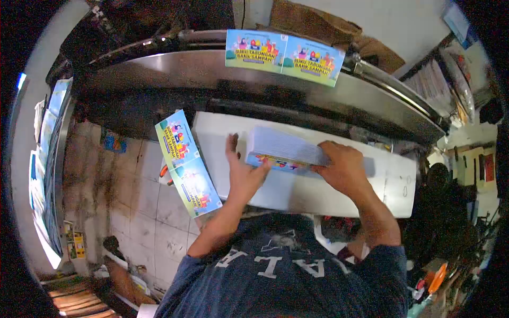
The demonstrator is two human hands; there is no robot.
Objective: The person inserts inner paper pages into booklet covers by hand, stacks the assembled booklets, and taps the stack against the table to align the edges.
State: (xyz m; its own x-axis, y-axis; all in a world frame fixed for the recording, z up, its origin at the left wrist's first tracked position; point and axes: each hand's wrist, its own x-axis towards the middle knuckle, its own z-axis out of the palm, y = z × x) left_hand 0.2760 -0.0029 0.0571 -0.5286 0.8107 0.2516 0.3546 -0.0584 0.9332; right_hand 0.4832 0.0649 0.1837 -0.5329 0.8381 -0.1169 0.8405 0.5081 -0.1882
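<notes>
A thick stack of booklets (289, 144) stands on edge on the white tabletop (212, 132), its pale page edges facing up and a colourful cover showing along the near side. My right hand (343, 165) grips the stack's right end, thumb in front and fingers behind. At the left end is my left hand (245, 175), its fingers spread and raised; the thumb lies against or just in front of the cover's corner, and I cannot tell which. A printed cover sheet (188, 164) with two "Buku Tabungan Bank Sampah" panels lies across the table's left edge.
Another two-panel cover sheet (283, 55) rests on the metal ledge (185, 66) beyond the table. Piled papers (50, 159) stand at far left, above a tiled floor (132, 206). More stacked paper (432, 82) sits on a shelf at upper right.
</notes>
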